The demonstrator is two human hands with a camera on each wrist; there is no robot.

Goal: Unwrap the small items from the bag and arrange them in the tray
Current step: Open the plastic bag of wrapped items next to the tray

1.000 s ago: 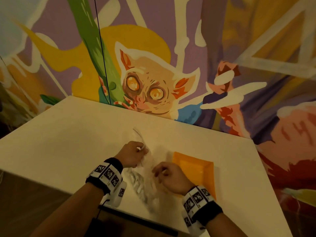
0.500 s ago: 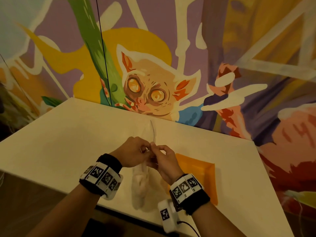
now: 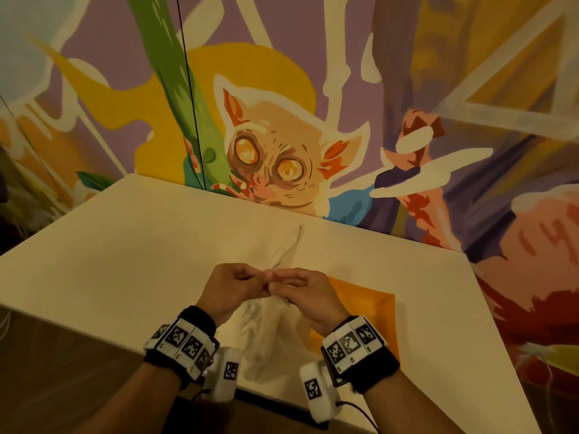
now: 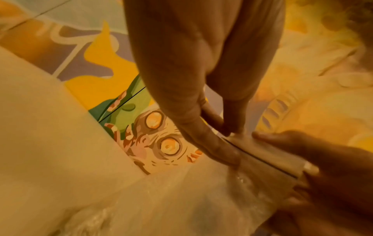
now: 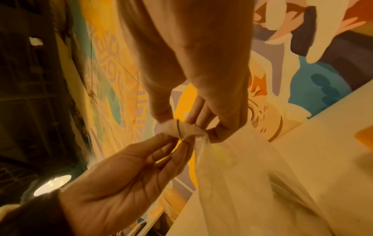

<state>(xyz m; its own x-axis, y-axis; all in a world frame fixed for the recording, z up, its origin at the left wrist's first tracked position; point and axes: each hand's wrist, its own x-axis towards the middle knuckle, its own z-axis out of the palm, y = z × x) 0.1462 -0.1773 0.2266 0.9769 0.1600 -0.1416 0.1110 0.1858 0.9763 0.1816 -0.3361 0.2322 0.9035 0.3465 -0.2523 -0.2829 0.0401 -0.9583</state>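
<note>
Barely started imo — left hand (image 3: 234,289) and right hand (image 3: 304,289) are both pinching the clear bag (image 3: 266,336) top above the table's (image 3: 125,255) near edge, orange tray (image 3: 369,311) sitting beside it, nothing visibly in it.

A pale cream table (image 3: 131,245) stands against the painted wall. An orange tray (image 3: 372,311) lies flat on its right part.
</note>
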